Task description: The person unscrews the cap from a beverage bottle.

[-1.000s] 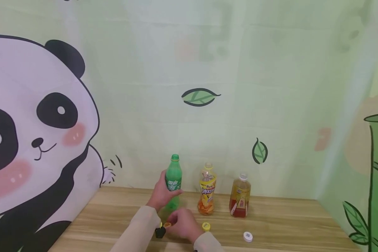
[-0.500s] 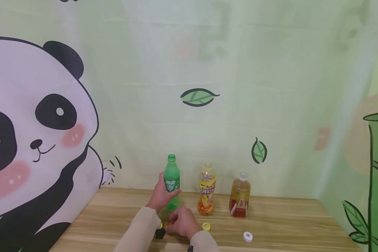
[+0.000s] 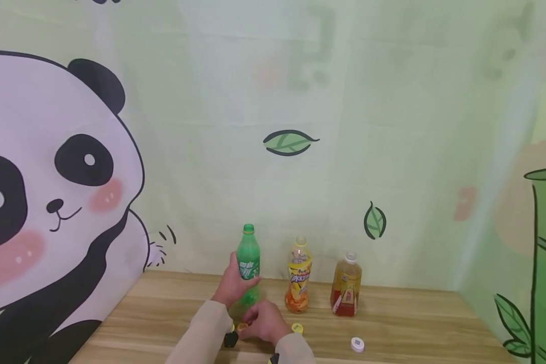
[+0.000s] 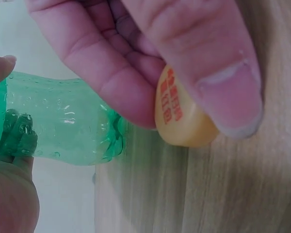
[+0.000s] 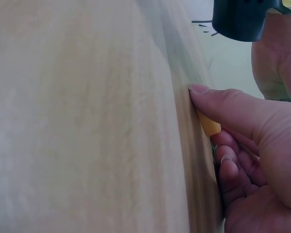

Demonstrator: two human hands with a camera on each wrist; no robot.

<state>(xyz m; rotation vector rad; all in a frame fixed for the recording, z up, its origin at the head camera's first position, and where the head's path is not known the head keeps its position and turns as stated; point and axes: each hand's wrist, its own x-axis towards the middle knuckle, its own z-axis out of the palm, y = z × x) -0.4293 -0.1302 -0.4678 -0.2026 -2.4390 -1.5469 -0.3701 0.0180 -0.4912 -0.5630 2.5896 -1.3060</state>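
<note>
My left hand (image 3: 234,284) grips a green plastic soda bottle (image 3: 249,250) around its middle and holds it upright at the back of the table. The bottle's neck is uncapped, and its clear green base (image 4: 94,133) shows in the left wrist view. Just in front of it, my right hand (image 3: 266,323) pinches an orange-yellow bottle cap (image 4: 182,132) between thumb and fingers, low over the wooden tabletop. Red print shows on the cap's top. Most of the cap is covered by the thumb in the right wrist view.
To the right stand a yellow-labelled drink bottle (image 3: 298,283) and an amber drink bottle (image 3: 346,290), both uncapped. A yellow cap (image 3: 298,329) and a white cap (image 3: 357,345) lie before them on the wooden table (image 3: 418,323). A panda-print backdrop (image 3: 209,167) rises behind.
The green bottle has shifted slightly left in my left hand over the last second. My right hand stays almost in place, still pinching the orange-yellow cap.
</note>
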